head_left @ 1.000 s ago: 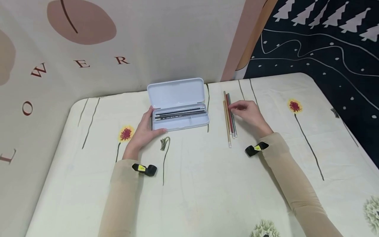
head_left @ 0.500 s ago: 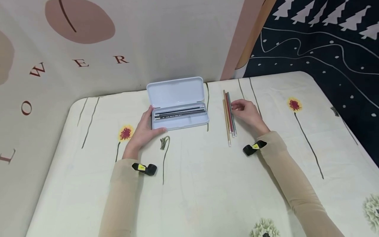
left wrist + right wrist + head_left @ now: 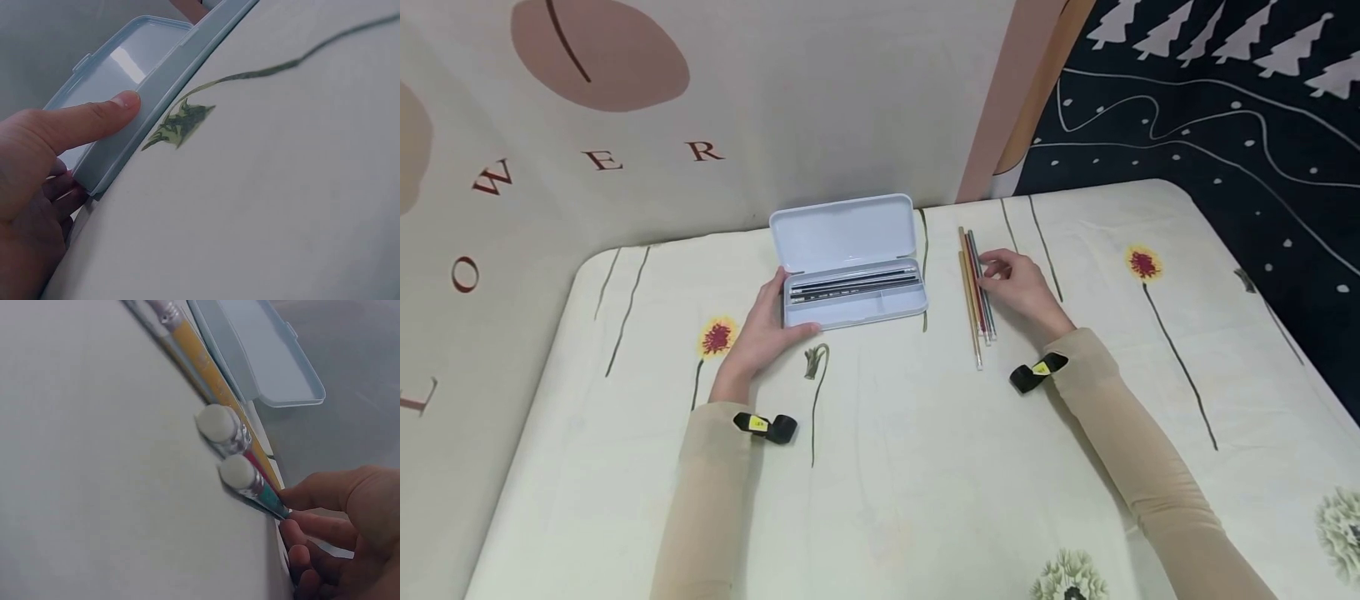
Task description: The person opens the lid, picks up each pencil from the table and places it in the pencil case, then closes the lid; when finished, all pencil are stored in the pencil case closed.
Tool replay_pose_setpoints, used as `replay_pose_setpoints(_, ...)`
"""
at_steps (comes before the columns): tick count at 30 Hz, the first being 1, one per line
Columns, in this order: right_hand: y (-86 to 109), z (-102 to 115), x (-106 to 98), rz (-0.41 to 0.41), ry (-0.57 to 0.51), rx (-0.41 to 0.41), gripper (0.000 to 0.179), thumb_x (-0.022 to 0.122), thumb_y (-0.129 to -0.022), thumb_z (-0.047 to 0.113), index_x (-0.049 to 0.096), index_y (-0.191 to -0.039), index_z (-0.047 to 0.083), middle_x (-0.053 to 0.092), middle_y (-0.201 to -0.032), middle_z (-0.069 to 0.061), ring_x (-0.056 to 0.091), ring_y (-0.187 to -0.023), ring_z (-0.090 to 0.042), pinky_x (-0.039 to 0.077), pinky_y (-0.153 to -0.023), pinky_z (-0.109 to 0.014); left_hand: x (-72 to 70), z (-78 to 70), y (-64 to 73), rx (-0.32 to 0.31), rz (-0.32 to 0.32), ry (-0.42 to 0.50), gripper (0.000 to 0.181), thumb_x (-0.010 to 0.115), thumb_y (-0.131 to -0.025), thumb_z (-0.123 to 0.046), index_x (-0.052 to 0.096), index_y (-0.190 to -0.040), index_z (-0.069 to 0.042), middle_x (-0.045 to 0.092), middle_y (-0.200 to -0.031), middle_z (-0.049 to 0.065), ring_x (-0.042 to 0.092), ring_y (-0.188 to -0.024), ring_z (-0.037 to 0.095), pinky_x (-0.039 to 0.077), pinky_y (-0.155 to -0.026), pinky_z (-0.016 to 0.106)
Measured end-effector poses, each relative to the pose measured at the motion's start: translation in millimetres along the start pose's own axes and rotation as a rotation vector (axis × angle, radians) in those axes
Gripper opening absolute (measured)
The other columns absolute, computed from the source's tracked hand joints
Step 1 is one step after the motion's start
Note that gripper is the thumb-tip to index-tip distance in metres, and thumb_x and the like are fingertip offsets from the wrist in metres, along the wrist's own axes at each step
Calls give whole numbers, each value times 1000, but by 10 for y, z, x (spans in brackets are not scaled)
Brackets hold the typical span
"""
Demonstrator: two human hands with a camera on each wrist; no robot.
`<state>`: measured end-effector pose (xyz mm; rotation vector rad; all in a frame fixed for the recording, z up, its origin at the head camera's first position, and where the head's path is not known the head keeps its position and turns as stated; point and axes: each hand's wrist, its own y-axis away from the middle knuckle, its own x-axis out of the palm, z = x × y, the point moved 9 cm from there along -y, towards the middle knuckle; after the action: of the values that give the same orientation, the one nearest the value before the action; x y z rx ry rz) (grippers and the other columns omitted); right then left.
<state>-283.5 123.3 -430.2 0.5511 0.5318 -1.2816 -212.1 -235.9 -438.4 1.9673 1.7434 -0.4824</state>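
My left hand (image 3: 762,332) grips the left end of a pale blue pencil case (image 3: 838,316), thumb on its front wall and fingers round the side. The case stands with its lid (image 3: 844,233) raised, and several dark pencils (image 3: 854,288) lie in its rear compartment. To the right, my right hand (image 3: 1021,287) pinches a green pencil (image 3: 272,500) between thumb and fingers. Beside it on the cloth lie a red pencil (image 3: 259,457) and yellow pencils (image 3: 968,297), bunched lengthwise. White erasers face the near side; my fingers hide part of the bunch.
A pale cloth (image 3: 880,467) printed with flowers covers the table. Behind it hangs a light lettered curtain (image 3: 835,100), with a dark tree-patterned cloth (image 3: 1195,125) at the right. Black cameras sit on both wrists.
My right hand has shifted slightly left, its fingers closing in on the pencils, and the bunch has moved slightly left too. The left hand and the case stay in place.
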Motion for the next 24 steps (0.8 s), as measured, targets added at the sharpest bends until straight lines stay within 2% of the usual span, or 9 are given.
replay_pose_setpoints(11, 24, 131, 99, 69, 6, -89, 38, 60, -92, 3, 59, -130, 4, 60, -98, -15, 48, -81, -25, 36, -68, -32, -2, 7, -1, -5, -4, 0, 107, 80, -80, -20, 5, -157, -18, 13, -159, 13, 7, -145, 28, 8, -115, 50)
replay_pose_setpoints(18, 23, 99, 81, 23, -27, -82, 36, 61, -91, 2, 62, -126, 4, 62, -98, -14, 49, -82, -24, 37, -68, -32, -8, 7, -9, -2, -3, 4, 107, 80, -80, -19, 5, -157, -17, 12, -159, 14, 7, -145, 28, 7, -115, 51)
replay_pose_setpoints(24, 26, 71, 38, -1, -100, -75, 29, 59, -91, 1, 66, -119, 1, 65, -102, -16, 53, -89, -24, 41, -76, -32, -1, 15, -7, -7, 2, 9, 107, 80, -80, -20, 5, -157, -18, 12, -159, 14, 6, -145, 28, 7, -115, 51)
